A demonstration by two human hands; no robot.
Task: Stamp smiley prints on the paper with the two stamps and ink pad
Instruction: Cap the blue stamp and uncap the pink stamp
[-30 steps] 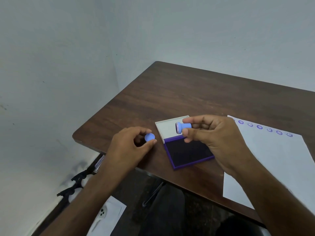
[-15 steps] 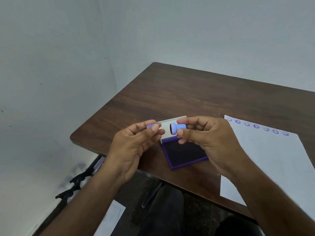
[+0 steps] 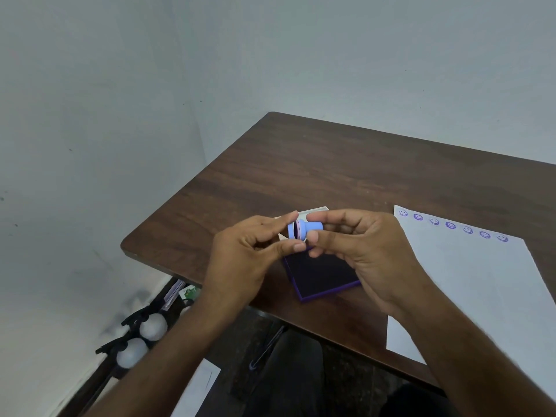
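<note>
Pale walls enclose a dark wooden worktop (image 3: pixel 346 164) that runs from frame centre to the right edge. At right lies the paper (image 3: pixel 481 290), carrying one row of seven purple prints (image 3: pixel 450 225) along its top edge; the sheet below that row is blank, so I judge the stamping well short of finished, unless one row is all that is wanted. An open ink pad (image 3: pixel 322 275) sits at centre, partly hidden by both hands. The right hand (image 3: pixel 370 251) pinches a blue stamp (image 3: pixel 307 228) by its stem, face turned left. The left hand (image 3: pixel 240 260) holds a blue cap (image 3: pixel 291 231) between narrow fingertips, touching the stamp's face. No second stamp can be made out. Half a second ago cap and stamp were apart; they have now met, which suggests capping, though uncapping cannot be excluded.
</note>
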